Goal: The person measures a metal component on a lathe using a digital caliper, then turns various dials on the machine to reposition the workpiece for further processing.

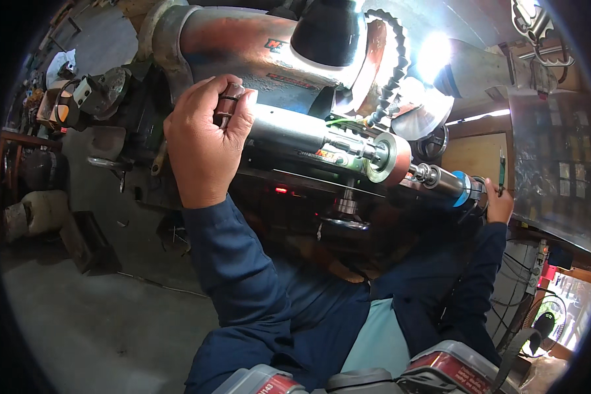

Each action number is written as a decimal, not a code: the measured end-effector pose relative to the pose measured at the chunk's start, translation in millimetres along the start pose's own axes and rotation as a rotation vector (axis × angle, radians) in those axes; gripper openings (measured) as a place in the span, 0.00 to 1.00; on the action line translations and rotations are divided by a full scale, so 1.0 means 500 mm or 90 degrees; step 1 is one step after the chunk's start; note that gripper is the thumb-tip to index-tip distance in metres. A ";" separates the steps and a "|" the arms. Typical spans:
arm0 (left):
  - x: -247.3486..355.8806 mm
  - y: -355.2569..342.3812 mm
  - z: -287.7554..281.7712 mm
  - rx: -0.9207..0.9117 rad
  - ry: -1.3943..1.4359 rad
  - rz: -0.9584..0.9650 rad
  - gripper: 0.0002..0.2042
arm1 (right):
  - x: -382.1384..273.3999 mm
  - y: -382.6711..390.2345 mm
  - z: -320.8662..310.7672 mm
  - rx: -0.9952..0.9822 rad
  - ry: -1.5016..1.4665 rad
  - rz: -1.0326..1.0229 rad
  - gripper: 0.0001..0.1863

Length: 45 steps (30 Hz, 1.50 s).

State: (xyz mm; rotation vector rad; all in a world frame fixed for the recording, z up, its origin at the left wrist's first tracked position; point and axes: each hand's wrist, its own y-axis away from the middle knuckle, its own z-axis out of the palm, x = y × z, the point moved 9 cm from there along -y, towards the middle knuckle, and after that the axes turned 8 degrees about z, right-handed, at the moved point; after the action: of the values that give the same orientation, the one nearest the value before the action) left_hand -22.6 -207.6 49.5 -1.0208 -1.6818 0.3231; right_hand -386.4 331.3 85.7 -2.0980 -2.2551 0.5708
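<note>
My left hand [203,141] is closed round a reddish-brown ribbed knob [227,105] at the left end of a silver cylindrical housing [289,128]. To the right of this housing a shaft carries a round brown-rimmed wheel [399,159]. Beyond the wheel a metal spindle leads to a silver cylinder with a blue ring [463,188]. My right hand [498,202] grips the black collar [477,189] at that cylinder's right end; some of its fingers are hidden. Close above this hand stands a slim green-handled tool [502,169].
A large red-and-grey machine body [236,43] with a black cover [328,33] rises behind. A ribbed black hose [394,72] curves down beside a bright lamp [433,56]. Under the wheel sits a handwheel [345,222]. An open metal box [88,241] lies on the floor at left.
</note>
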 end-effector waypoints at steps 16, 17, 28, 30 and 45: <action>0.014 0.016 -0.002 0.017 -0.037 0.076 0.11 | -0.366 0.387 -0.053 -0.259 -0.154 -0.294 0.13; 0.016 0.016 -0.004 0.020 -0.006 0.064 0.10 | -0.384 0.392 -0.051 -0.249 -0.179 -0.306 0.13; 0.017 0.010 -0.006 0.018 0.049 0.016 0.09 | -0.389 0.451 -0.016 -0.291 -0.303 -0.247 0.13; 0.035 0.008 -0.012 0.013 -0.033 0.082 0.09 | -0.383 0.475 0.033 -0.462 -0.585 -0.080 0.22; 0.012 0.016 -0.008 -0.007 -0.054 0.001 0.12 | -0.497 0.632 0.145 -0.895 -1.018 0.322 0.21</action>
State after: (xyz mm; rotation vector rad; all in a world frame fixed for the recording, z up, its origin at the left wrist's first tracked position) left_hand -15.4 -199.3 49.5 -1.0282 -1.7604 0.3624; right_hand -74.8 84.4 -7.7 -3.8767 -3.4200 1.2352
